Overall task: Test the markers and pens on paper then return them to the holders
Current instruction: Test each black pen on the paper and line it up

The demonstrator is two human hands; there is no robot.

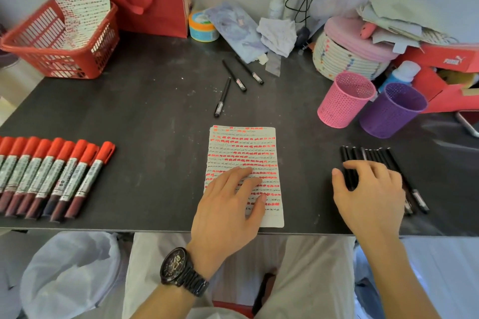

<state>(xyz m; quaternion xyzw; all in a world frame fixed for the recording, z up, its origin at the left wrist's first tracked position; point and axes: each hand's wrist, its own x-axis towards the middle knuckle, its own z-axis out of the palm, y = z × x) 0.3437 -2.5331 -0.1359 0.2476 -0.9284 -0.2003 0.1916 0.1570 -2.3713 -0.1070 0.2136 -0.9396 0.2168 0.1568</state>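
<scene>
Fingers (373, 167) of the right hand (370, 197) arch, spread, over the bunch of black pens (368, 154) near the bench's front right edge. The tips touch the barrels and the thumb sits at the bunch's left side; no pen is pinched or lifted, so nothing is gripped. Left hand (228, 204) lies flat on the paper (243, 153), fingers straight and relaxed, pinning the sheet at the middle of the front edge. A watch (181, 272) is on that wrist, and both forearms come in from below the front edge. The sheet is already packed with red swatches and dark scribbles almost to the bottom. Step in hand, as I read it: choosing a black pen from the bunch to test. Next move calls for closing thumb and forefinger on one barrel without rolling the others, uncapping it, and finding a free strip low on the page. Red markers (51, 171) lie in a capped row along the front left edge. Three loose pens (234, 75) lie mid-bench toward the back. Pink holder (344, 101) and purple holder (391, 111) stand touching near the right back of the bench (155, 111); no pen sticks out of either, so returning looks not yet begun.
</scene>
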